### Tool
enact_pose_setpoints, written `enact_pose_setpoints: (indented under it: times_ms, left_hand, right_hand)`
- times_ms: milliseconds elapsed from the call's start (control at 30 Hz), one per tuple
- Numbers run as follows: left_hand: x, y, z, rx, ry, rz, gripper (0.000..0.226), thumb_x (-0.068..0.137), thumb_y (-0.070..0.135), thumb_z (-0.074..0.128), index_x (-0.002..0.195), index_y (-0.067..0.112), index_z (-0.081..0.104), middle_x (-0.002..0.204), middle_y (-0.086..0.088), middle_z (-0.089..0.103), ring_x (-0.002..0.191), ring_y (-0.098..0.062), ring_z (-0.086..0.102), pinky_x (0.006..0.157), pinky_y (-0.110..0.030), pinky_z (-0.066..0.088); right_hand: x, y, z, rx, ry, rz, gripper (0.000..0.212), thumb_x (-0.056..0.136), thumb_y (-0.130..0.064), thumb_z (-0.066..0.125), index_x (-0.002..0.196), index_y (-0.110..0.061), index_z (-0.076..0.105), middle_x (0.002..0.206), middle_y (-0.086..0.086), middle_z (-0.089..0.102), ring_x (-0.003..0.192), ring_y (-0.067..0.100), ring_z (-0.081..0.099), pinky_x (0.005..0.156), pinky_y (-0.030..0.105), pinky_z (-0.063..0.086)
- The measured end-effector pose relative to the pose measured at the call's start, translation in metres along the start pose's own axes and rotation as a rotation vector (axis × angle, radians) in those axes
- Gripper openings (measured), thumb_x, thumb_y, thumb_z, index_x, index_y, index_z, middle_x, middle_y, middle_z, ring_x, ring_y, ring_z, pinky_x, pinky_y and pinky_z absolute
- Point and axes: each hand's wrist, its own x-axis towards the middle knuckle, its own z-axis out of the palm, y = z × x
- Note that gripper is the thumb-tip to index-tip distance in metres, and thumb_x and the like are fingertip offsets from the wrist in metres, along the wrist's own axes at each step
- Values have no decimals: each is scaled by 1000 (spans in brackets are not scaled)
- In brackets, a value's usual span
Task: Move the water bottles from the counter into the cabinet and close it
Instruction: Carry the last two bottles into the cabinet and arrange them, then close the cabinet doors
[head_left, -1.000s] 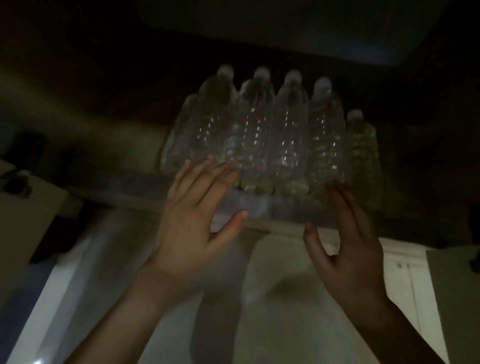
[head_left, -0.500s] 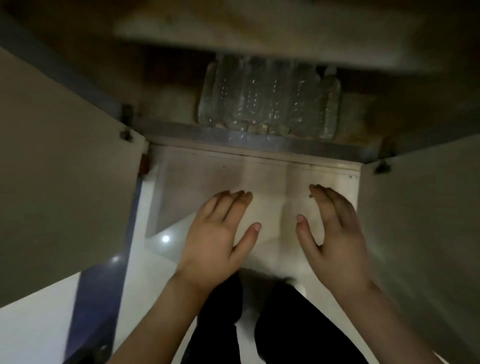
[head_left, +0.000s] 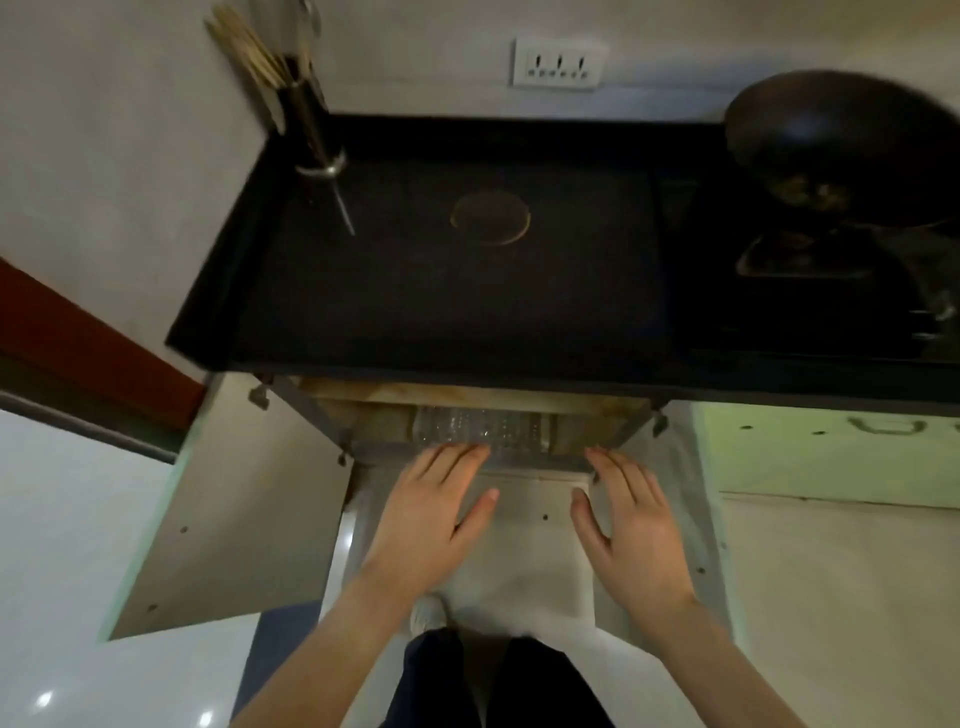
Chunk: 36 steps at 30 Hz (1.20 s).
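Note:
Several clear water bottles (head_left: 483, 428) lie side by side inside the open cabinet (head_left: 363, 452) under the black counter (head_left: 457, 291); only their lower ends show below the counter edge. My left hand (head_left: 426, 519) hovers in front of the cabinet opening, fingers straight, holding nothing. My right hand (head_left: 631, 525) is spread the same way to the right, also empty. Both cabinet doors stand open: the left door (head_left: 228, 514) swung wide, the right door (head_left: 696, 519) beside my right hand.
A utensil holder (head_left: 306, 130) with sticks stands at the counter's back left. A dark wok (head_left: 841, 135) sits on a stove at the right. A wall socket (head_left: 558, 65) is behind. A pale green closed cabinet (head_left: 831, 452) lies to the right. My legs are below.
The view has pulled back and up from inside the dark cabinet to above the counter. Both hands have withdrawn from the bottles to the cabinet's front edge.

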Motion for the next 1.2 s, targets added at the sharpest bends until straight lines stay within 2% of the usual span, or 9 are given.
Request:
enact_pose_setpoints:
  times_ms: [233,433,567,667,767,833,967,1100,1200]
  left_hand:
    - [2,41,-13,-57,-29,40,59,96,52,32,145,20,41,142,1,51,133,-19,44,109,-43,40]
    - [59,36,15,-3,-259,181,63,95,52,38,152,29,25,158,6,30,146,-15,24,118,-37,27]
    - [124,18,40,117,-377,321,64,95,52,36,153,26,26,160,5,25,149,-17,15,117,-29,11]
    - [171,0,57,249,-451,445,65,93,54,32,152,25,28,160,4,25,149,-18,15,119,-33,9]
    - [208,-18,66,299,-457,554,63,92,52,35,150,27,32,159,3,28,149,-21,17,119,-36,9]
    - [224,-29,74,298,-461,595,60,94,47,42,150,28,33,158,3,30,148,-21,19,120,-40,12]
    - [242,-50,85,305,-491,642,64,91,54,27,148,28,37,156,2,34,147,-22,22,120,-43,15]
    - [254,-69,85,262,-509,729,58,95,49,27,148,31,36,156,5,33,147,-20,21,120,-43,15]
    - [257,-75,85,264,-505,785,55,96,47,30,149,33,34,157,6,32,147,-20,22,119,-43,16]
  right_hand:
    - [-43,25,-50,23,150,136,47,94,-36,45,132,-9,53,131,6,55,122,22,49,102,37,47]
    - [-84,86,-25,-9,140,565,58,95,-31,58,147,-14,39,150,10,41,137,29,35,114,43,34]
    - [-91,116,-1,33,67,791,53,97,-26,54,147,-15,41,147,9,46,135,30,41,112,40,35]
    - [-92,129,16,111,77,949,46,97,-14,51,143,-14,47,143,12,52,132,32,46,107,39,37]
    - [-95,130,30,142,73,1075,44,98,-13,50,142,-19,49,141,10,55,125,32,53,99,38,44]
    - [-95,125,36,113,-2,1107,49,96,-17,53,144,-23,45,138,9,58,121,31,57,93,37,47]
    - [-88,96,43,163,-72,1134,59,88,-13,61,144,-24,46,127,9,65,113,31,62,88,33,47]
    - [-70,49,64,455,-34,1109,60,85,-8,62,141,-27,50,125,1,67,101,18,67,81,22,49]
    - [-44,18,97,703,26,1084,66,87,-11,69,145,-29,43,124,-2,64,102,13,65,81,26,57]
